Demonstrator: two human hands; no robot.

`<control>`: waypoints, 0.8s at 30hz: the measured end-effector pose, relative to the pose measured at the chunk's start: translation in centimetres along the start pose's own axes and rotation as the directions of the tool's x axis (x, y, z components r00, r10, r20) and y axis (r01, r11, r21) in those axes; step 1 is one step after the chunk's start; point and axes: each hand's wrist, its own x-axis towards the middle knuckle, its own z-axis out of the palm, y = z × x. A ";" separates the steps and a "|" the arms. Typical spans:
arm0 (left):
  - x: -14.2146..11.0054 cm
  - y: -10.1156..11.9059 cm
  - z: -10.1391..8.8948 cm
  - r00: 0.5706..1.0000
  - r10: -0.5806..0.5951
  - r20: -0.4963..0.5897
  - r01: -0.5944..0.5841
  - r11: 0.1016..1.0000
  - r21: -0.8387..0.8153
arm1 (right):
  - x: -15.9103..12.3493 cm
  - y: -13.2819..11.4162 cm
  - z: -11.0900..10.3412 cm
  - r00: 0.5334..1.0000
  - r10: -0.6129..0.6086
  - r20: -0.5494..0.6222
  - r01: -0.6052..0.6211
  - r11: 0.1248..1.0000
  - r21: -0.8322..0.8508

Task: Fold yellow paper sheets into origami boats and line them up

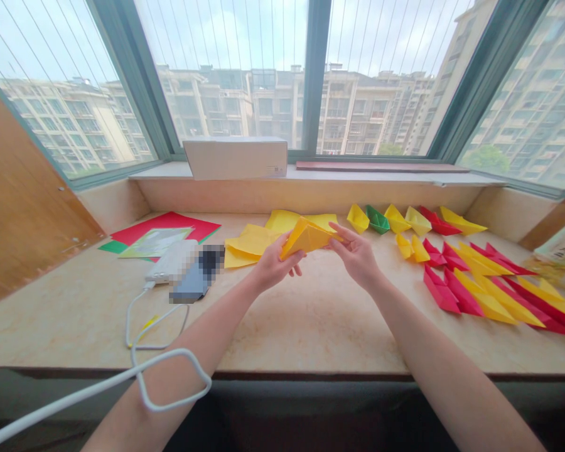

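Observation:
Between my two hands, above the counter, is a folded piece of yellow paper [308, 236] with a pointed, creased shape. My left hand [277, 263] grips its left side, thumb on the near face and other fingers beneath. At the right corner, my right hand [353, 251] pinches the paper between thumb and fingers. Behind and left of it lie yellow paper sheets [249, 242], partly covered by the folded piece and my left hand. Off to the right stand several finished paper boats, among them a green boat [377, 220] and a red boat [440, 221].
On the left are red paper [169, 221], a white power bank [172, 263] and a phone [193, 282]. A white cable [169, 358] loops over my left forearm. A white box [235, 158] stands on the window sill. A plastic package [560, 248] sits at the far right.

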 end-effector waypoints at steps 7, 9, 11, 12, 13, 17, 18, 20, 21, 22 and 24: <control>0.2 -0.1 0.2 0.996 -0.071 -0.051 0.071 0.997 -0.005 | -0.1 0.6 -0.3 0.999 -0.009 0.043 0.012 0.998 -0.065; 0.2 -0.2 0.2 0.995 -0.086 -0.049 0.086 0.996 -0.015 | -0.1 0.5 -0.2 0.999 -0.006 0.031 0.008 0.997 -0.073; 0.3 -0.2 0.1 0.995 -0.093 -0.049 0.091 0.995 -0.026 | -0.2 0.4 -0.2 1.000 -0.004 0.020 0.005 0.998 -0.070; 0.3 -0.2 0.1 0.994 -0.093 -0.049 0.092 0.995 -0.030 | -0.2 0.3 -0.1 1.000 -0.001 0.017 0.002 0.998 -0.066; 0.4 -0.1 0.1 0.994 -0.093 -0.049 0.091 0.995 -0.032 | -0.2 0.2 -0.1 1.000 0.004 0.015 -0.003 0.998 -0.063; 0.3 0.4 -0.1 0.995 -0.095 -0.041 0.094 0.995 -0.037 | -0.3 -0.3 0.1 0.999 0.033 0.036 -0.032 0.998 -0.045; 0.3 0.6 -0.1 0.995 -0.096 -0.039 0.094 0.995 -0.040 | -0.4 -0.4 0.2 0.998 0.039 0.049 -0.037 0.999 -0.032; 0.2 0.9 -0.1 0.995 -0.098 -0.032 0.097 0.994 -0.044 | -0.4 -0.6 0.3 0.995 0.051 0.089 -0.051 0.999 -0.003; 0.1 1.0 -0.1 0.995 -0.101 -0.019 0.100 0.994 -0.043 | -0.5 -0.7 0.3 0.991 0.057 0.120 -0.058 0.998 0.002; 0.1 1.0 0.0 0.994 -0.105 0.000 0.105 0.994 -0.041 | -0.6 -0.6 0.3 0.986 0.060 0.157 -0.060 0.998 -0.007; -0.1 1.1 0.3 0.991 -0.121 0.055 0.123 0.992 -0.039 | -0.8 -0.4 0.2 0.973 0.049 0.224 -0.035 0.997 -0.068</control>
